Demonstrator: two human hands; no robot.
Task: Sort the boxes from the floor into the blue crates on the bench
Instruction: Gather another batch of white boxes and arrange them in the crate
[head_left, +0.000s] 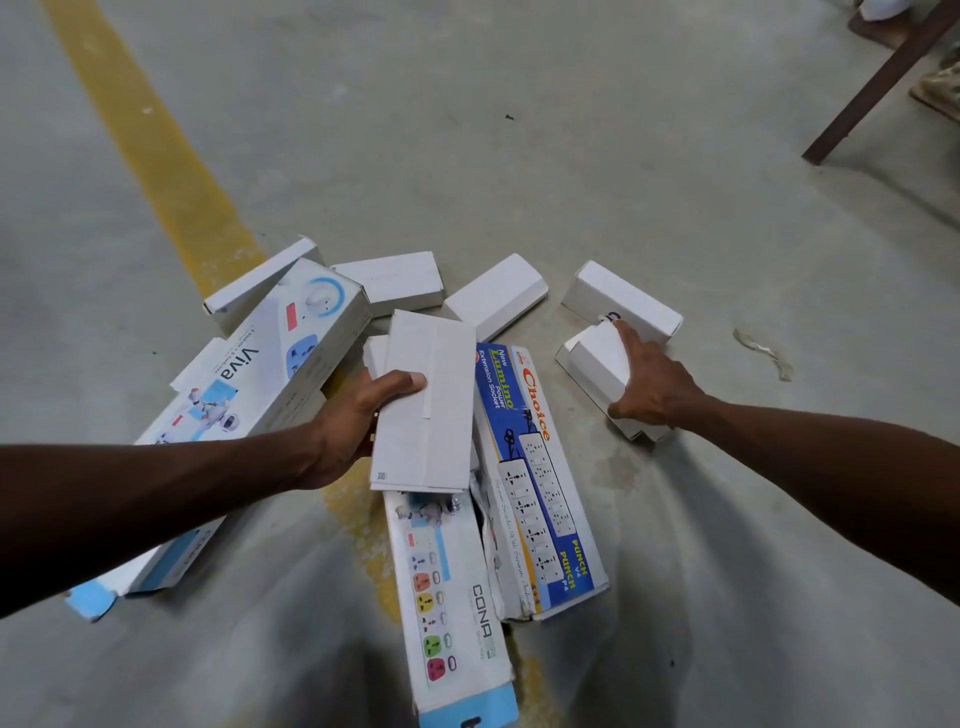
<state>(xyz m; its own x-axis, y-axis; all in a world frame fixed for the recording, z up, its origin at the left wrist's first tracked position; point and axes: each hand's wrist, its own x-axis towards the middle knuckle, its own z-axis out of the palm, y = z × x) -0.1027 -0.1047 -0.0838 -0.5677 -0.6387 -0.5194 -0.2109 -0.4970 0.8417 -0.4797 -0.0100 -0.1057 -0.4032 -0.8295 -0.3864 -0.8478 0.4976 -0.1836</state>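
Note:
Several boxes lie in a pile on the grey floor. My left hand (358, 415) grips a plain white box (426, 410) by its left edge, thumb on top, above the pile. My right hand (652, 384) grips a small white box (597, 369) lying on the floor at the right. Behind it sits another small white box (621, 299). Long printed boxes lie near me: a blue "Choice" box (540, 483), a "CONA" box (449, 597) and a "Viva" box (260, 374). The blue crates are out of view.
More small white boxes (496, 293) lie at the far side of the pile. A yellow floor line (150, 150) runs under the pile. A dark brown bench leg (878, 85) stands at the upper right. A scrap of tape (763, 353) lies on the floor.

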